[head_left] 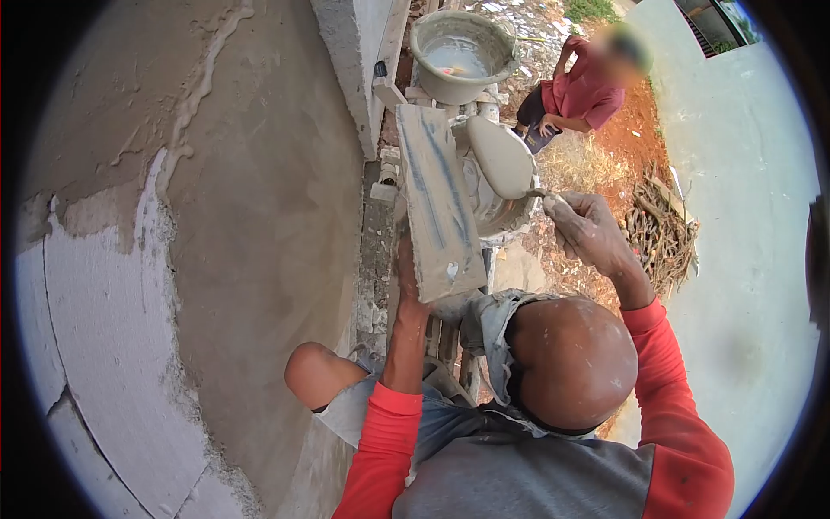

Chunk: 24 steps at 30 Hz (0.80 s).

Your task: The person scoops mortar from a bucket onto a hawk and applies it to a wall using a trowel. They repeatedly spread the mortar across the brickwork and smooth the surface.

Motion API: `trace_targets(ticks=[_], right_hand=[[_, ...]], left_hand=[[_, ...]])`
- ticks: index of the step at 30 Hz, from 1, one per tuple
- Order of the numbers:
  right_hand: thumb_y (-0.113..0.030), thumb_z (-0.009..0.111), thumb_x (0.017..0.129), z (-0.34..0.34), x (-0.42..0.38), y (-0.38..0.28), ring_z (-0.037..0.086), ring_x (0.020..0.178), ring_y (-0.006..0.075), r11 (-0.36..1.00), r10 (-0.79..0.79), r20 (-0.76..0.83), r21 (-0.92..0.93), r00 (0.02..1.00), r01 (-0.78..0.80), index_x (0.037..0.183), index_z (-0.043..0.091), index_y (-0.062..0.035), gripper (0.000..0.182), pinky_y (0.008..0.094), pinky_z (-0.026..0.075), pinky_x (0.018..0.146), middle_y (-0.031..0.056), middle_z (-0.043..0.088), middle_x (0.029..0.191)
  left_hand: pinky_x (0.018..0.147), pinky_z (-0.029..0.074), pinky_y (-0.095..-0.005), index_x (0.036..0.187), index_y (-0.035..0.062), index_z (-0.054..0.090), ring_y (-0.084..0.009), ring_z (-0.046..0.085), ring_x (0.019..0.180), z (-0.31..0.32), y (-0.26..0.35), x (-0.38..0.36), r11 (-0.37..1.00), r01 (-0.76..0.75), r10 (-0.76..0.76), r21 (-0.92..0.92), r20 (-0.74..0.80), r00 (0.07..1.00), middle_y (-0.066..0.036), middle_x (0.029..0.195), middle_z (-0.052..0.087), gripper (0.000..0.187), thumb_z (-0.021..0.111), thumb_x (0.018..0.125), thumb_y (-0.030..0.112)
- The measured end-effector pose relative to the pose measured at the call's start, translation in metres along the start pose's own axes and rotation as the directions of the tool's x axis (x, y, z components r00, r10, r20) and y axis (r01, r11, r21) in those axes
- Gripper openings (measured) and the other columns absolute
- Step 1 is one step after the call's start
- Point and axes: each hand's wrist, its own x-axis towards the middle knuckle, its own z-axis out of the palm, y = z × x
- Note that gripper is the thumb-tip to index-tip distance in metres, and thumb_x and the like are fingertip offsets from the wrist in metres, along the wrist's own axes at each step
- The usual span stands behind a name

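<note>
My right hand [584,229] is closed around the handle of a trowel [501,157], whose rounded blade is coated with grey mortar. The blade is over a mortar bucket [519,216], close to the right edge of a long board. That mortar-smeared board [441,203] is held up by my left hand [408,264], whose fingers are mostly hidden behind it. Wet grey plaster covers much of the wall [268,208] on the left.
A larger tub [424,39] with greyish liquid stands beyond the bucket. Another person in a red shirt [588,91] is at the upper right. My bare knees are below, beside narrow wooden planks. A pile of sticks [657,229] lies on the ground at right.
</note>
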Motion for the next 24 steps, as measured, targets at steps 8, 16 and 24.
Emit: trace_targets(ticks=[8,16,24], right_hand=[[-0.031,0.057,0.110,0.012,-0.008,-0.017,0.056,0.043,0.0164,0.624,-0.049,0.297,0.755,0.953,-0.204,0.115,0.061,-0.0031,0.029,0.0272,0.046,0.036,0.0110,0.064,0.072],[-0.037,0.045,0.114,0.022,-0.016,-0.014,0.053,0.042,0.0182,0.244,-0.140,0.476,0.866,0.868,-0.436,0.118,0.059,-0.0046,0.036,0.0273,0.044,0.034,0.0135,0.059,0.072],[-0.035,0.046,0.114,0.038,-0.017,-0.020,0.052,0.042,0.0186,0.279,-0.073,0.490,0.846,0.869,-0.454,0.111,0.059,-0.0087,0.029,0.0282,0.044,0.033,0.0142,0.059,0.072]], left_hand=[[0.102,0.058,-0.0394,0.152,0.0082,0.050,-0.0207,0.066,0.122,0.022,-0.070,0.040,0.979,0.038,0.012,-0.202,0.237,0.971,-0.008,0.136,0.064,0.053,0.062,0.108,0.035],[0.106,0.059,-0.0411,0.151,0.0096,0.051,-0.0220,0.066,0.125,0.043,-0.080,0.078,0.962,0.001,0.072,-0.273,0.257,0.964,-0.007,0.135,0.065,0.049,0.061,0.109,0.032],[0.108,0.057,-0.0435,0.157,0.0104,0.045,-0.0245,0.063,0.130,0.039,-0.069,0.088,0.900,0.204,-0.059,-0.386,0.357,0.932,-0.009,0.144,0.061,0.054,0.059,0.110,0.033]])
